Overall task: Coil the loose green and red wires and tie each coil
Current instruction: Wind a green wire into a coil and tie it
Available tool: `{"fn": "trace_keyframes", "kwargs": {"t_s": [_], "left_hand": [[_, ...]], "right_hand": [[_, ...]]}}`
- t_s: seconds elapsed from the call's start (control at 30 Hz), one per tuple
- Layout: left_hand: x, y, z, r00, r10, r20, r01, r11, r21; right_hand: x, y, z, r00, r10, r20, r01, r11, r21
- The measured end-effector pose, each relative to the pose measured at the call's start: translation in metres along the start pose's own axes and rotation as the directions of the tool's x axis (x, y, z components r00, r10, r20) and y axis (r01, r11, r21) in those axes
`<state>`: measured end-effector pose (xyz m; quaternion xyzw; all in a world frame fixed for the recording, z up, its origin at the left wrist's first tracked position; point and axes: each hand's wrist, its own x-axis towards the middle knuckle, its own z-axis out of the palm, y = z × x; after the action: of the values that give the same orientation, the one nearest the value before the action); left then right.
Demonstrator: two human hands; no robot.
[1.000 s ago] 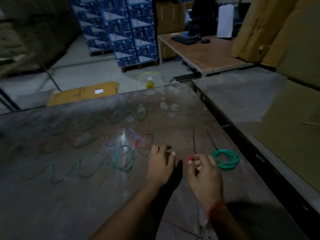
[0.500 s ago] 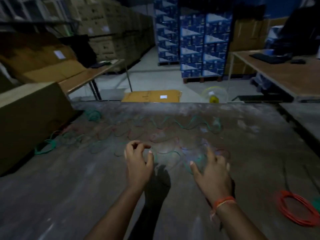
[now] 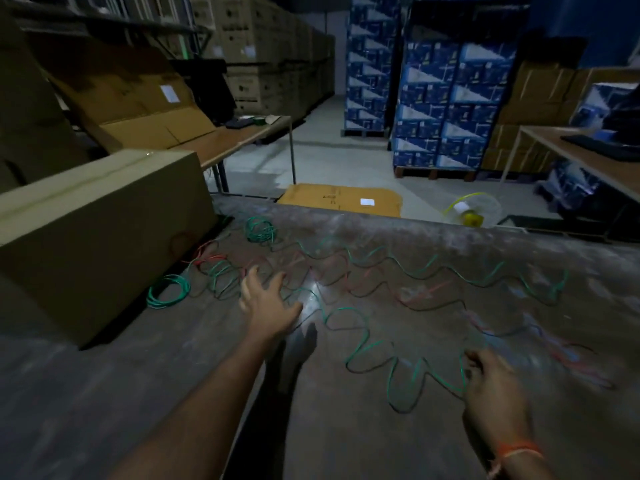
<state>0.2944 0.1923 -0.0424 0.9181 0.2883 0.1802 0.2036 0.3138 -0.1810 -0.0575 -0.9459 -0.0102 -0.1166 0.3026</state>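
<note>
Green wire (image 3: 367,344) snakes in loose waves across the middle of the table (image 3: 173,393), and its near end runs into the right hand (image 3: 493,389), whose fingers curl round it close to the table's near right edge. Red wire (image 3: 426,292) lies tangled alongside, farther back. The left hand (image 3: 265,299) hovers with fingers spread and holds nothing, just above the wires toward the left edge, near a cardboard box (image 3: 93,233) and two green coils (image 3: 168,291).
</note>
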Motion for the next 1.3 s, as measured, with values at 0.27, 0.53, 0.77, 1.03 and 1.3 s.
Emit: {"fn": "trace_keyframes", "kwargs": {"t_s": [0.27,0.53,0.77,1.03,1.3], "left_hand": [[0.013,-0.014,0.003,0.888,0.164,0.429,-0.203,0.978,0.046],[-0.052,0.001,0.002,0.878,0.194,0.438,-0.254,0.964,0.083],[-0.163,0.039,-0.019,0.842,0.199,0.502,-0.301,0.945,0.131],[-0.309,0.081,-0.065,0.709,0.315,0.631,-0.386,0.922,-0.028],[-0.346,0.071,-0.106,0.825,0.329,0.459,-0.383,0.923,0.027]], "right_hand": [[-0.007,-0.018,0.005,0.999,0.033,-0.017,-0.033,0.999,0.014],[-0.038,-0.015,-0.013,1.0,0.028,-0.013,-0.026,0.99,0.137],[-0.092,0.023,-0.05,0.998,0.009,0.063,-0.026,0.963,0.267],[-0.165,0.074,-0.109,0.991,-0.074,0.115,0.032,0.943,0.332],[-0.203,0.081,-0.136,0.993,-0.051,0.105,0.004,0.914,0.405]]}}
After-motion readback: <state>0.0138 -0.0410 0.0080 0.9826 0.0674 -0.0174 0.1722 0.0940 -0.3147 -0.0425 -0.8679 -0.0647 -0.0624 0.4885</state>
